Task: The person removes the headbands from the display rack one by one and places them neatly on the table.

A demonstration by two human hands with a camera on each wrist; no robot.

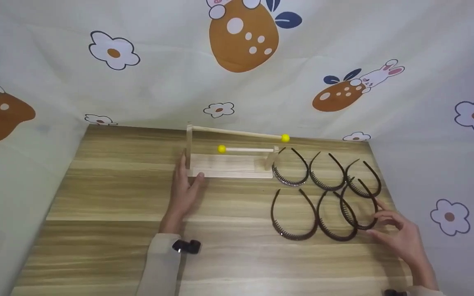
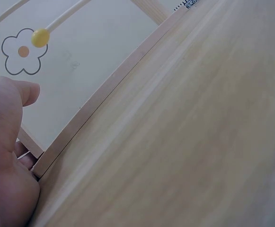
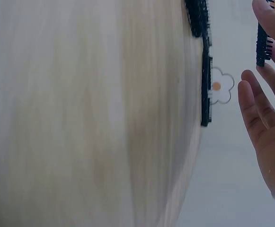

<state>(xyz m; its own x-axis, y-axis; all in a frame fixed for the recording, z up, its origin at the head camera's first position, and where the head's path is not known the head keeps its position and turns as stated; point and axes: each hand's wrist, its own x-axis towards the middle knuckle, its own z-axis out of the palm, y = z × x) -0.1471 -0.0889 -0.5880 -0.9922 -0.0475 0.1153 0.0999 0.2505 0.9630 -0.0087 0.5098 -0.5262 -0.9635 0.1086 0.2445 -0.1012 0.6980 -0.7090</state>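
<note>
A pale wooden rack stands near the back of the table, with two rods tipped by yellow balls. My left hand holds its left end, thumb at the front edge of the base and fingers round the side; the left wrist view shows the fingertips partly hidden behind the base. My right hand pinches a dark toothed headband between thumb and fingers, and it overlaps neighbouring headbands in the head view. The right wrist view shows a toothed part of this headband at the fingertips.
Several more dark headbands lie in two rows right of the rack, including a glittery one beside its base and a front one. A patterned cloth hangs behind and at both sides of the wood-grain table.
</note>
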